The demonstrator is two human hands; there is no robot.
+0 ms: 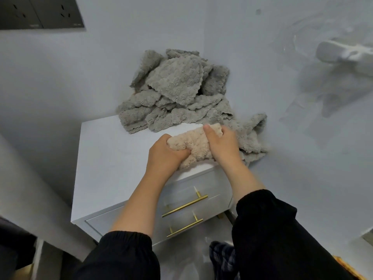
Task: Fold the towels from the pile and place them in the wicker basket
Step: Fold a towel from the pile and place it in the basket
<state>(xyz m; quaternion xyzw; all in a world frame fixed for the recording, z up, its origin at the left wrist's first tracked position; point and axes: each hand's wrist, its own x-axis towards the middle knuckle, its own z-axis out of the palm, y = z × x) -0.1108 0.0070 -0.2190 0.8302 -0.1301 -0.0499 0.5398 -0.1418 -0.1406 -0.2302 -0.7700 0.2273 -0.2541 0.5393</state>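
Head view, my findings, nearest first. Two black sleeves (270, 235) enter from the bottom edge, forearms bare above the cuffs. Under them stands a white cabinet with two brass drawer handles (184, 206), one below the other.

On the tabletop (113, 150), near its front right corner, lies a bunched beige towel (194, 145). The left hand (164, 156) holds its left end with the fingers curled into the cloth, so that grip is closed on the towel. The right hand (222, 145) covers the right end, thumb laid across the top and fingers wrapped over the far side (fingertips hidden from me). That grip is likewise closed on the towel.

Just beyond the right hand, one grey towel (253, 134) droops over the right edge of the tabletop. Behind it, at the back of the tabletop and against the wall corner, sits the pile of grey towels (177, 91), loose and crumpled.

Farthest, upper left on the wall, is a dark socket panel (40, 13).
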